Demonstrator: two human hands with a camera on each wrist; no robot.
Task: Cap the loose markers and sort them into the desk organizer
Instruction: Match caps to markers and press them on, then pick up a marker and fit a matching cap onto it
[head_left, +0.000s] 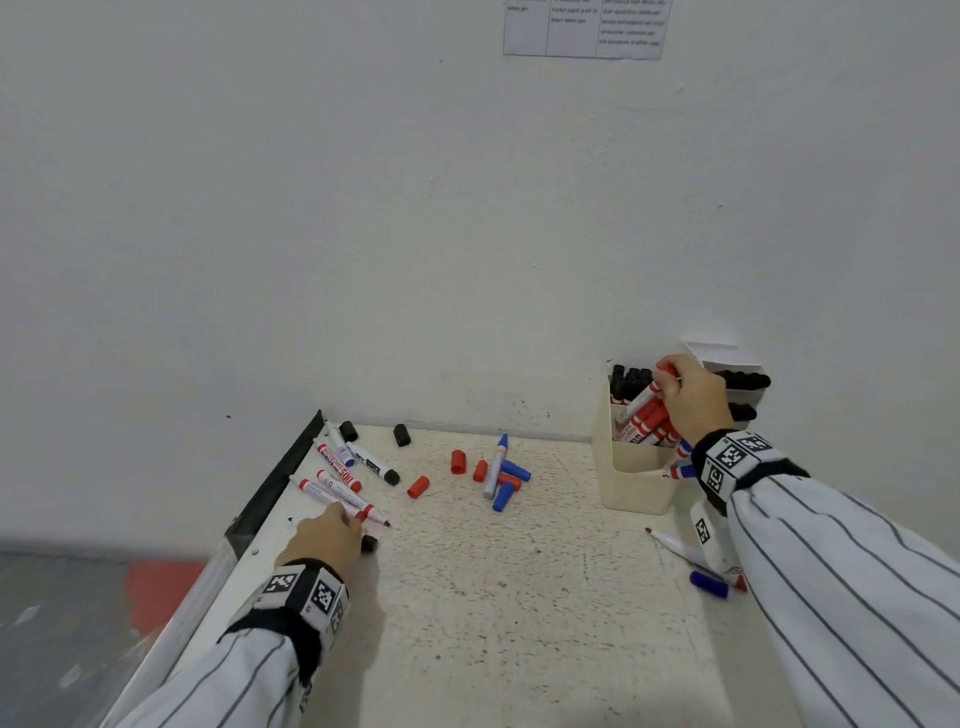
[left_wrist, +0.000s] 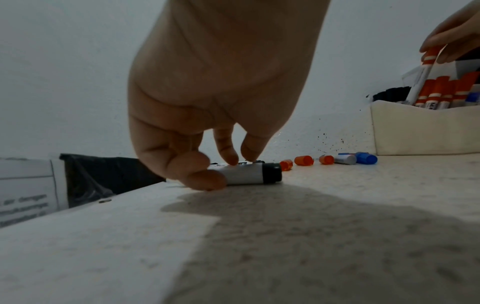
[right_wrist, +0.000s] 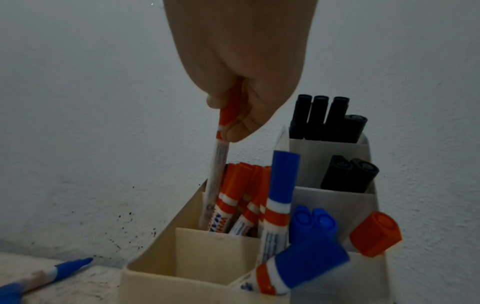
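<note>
My left hand (head_left: 332, 530) (left_wrist: 223, 168) is down on the table at the left and pinches a white marker with a black end (left_wrist: 246, 173) (head_left: 369, 543) that lies flat. My right hand (head_left: 691, 395) (right_wrist: 226, 123) grips a red-capped marker (head_left: 644, 397) (right_wrist: 218, 181) by its cap. The marker's lower end stands in the cream desk organizer (head_left: 634, 483) (right_wrist: 215, 253) among several red markers. Other compartments hold black and blue markers. Loose red markers (head_left: 337, 483), a blue marker (head_left: 496, 465), red caps (head_left: 458, 461) and blue caps (head_left: 503, 496) lie on the table.
The white wall stands right behind the table. A black strip (head_left: 280, 483) runs along the table's left edge, with a drop to the floor beyond. An uncapped red marker (head_left: 680, 551) and a blue cap (head_left: 709, 584) lie under my right forearm.
</note>
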